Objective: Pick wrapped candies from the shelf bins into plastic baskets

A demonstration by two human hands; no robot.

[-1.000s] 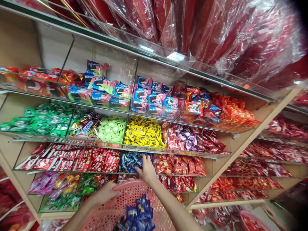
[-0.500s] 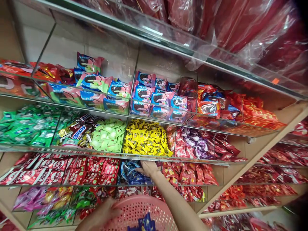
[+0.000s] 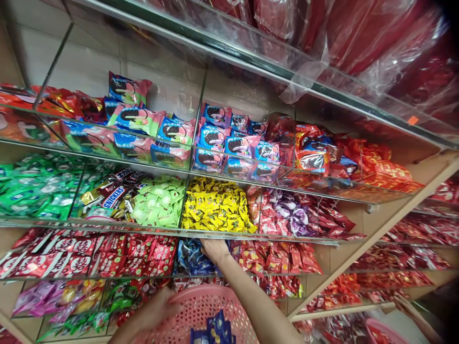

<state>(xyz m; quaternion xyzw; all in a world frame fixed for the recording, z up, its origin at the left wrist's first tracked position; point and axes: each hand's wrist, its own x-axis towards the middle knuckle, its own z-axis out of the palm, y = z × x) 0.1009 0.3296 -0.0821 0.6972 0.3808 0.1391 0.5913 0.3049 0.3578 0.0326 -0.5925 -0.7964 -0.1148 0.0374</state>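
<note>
Reaching up into a shelf compartment point(image 3: 186, 274), the person's right hand point(image 3: 215, 249) is resting on a heap of blue-wrapped sweets point(image 3: 191, 260). Its fingers are bending down among the wrappers just under the clear front edge of the shelf above. Whether they are closing on any sweet cannot be told, since the fingertips are hiding in the pile. The left hand point(image 3: 158, 309) is clasping the near-left rim of a pink basket point(image 3: 201, 303), fingers wrapping round the rim, and is holding it just below the compartment. A few dark blue packets point(image 3: 215, 329) are lying inside the basket at the bottom edge of the view. Red packets point(image 3: 283, 255) are filling the compartment to the right of the blue sweets, and red-and-white bars point(image 3: 68, 248) are lying to the left. Yellow sweets point(image 3: 215, 208) are sitting directly above the right hand, beside pale green ones point(image 3: 159, 203) and a Snickers bar point(image 3: 113, 196)
</note>
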